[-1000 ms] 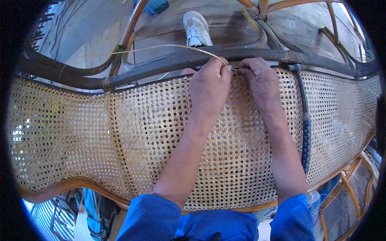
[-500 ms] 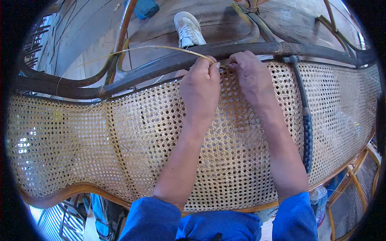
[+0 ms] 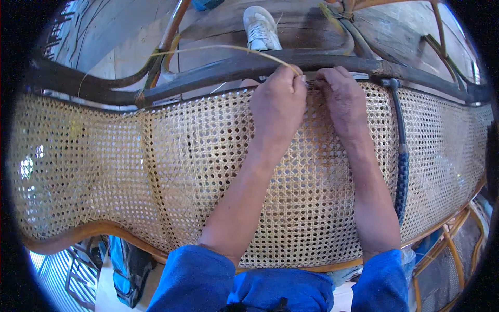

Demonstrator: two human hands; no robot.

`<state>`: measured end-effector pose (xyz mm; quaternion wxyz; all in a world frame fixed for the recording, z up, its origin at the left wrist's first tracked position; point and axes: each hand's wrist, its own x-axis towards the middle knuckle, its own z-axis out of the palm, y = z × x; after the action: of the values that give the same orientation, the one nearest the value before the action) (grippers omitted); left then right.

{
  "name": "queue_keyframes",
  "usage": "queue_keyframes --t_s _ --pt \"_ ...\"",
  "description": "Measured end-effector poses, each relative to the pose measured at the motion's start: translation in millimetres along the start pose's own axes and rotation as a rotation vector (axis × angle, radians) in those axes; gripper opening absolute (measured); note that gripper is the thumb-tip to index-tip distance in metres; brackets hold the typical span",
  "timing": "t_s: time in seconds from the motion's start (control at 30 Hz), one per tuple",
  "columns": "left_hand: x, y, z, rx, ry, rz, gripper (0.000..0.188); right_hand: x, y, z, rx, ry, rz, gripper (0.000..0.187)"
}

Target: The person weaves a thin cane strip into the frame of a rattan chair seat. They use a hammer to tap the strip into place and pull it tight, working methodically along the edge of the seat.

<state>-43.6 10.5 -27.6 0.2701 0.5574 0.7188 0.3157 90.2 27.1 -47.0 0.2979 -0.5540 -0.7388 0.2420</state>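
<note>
Changed little over the last second beyond a swing of the view. Still pinching the pale strand (image 3: pixel 228 47) between thumb and fingers of the left hand (image 3: pixel 279 103), at the far edge of the woven cane panel (image 3: pixel 312 203), below the dark rail (image 3: pixel 223 70). Still curling the right hand (image 3: pixel 344 104) beside it; cannot tell, fingertips being hidden, whether holding anything. Apparently staying at one spot, left of the hammer (image 3: pixel 402 171).

Looks like bumpy woven cane on the panel (image 3: pixel 208 151), smooth wood on the rail (image 3: pixel 223 68), dull cloth on the sleeves (image 3: pixel 192 278).
</note>
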Motion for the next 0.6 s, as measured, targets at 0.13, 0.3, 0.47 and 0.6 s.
queue_keyframes --t_s 0.13,0.3,0.47,0.6 --pt "-2.1 -2.8 -3.0 -0.002 0.002 0.05 0.014 -1.0 -3.9 0.3 -0.002 -0.001 0.008 0.018" --pt "-5.6 -7.8 0.3 -0.087 0.026 0.078 0.011 -1.6 -22.8 2.4 0.02 0.027 0.238 0.015" --pt "-9.2 -7.0 0.0 -0.145 0.014 0.095 0.009 -4.8 -15.9 7.8 -0.095 0.085 0.09 0.013" --pt "-9.1 -8.8 0.1 -0.159 0.029 0.135 0.007 -2.2 -14.2 7.0 -0.152 0.058 0.022 0.012"
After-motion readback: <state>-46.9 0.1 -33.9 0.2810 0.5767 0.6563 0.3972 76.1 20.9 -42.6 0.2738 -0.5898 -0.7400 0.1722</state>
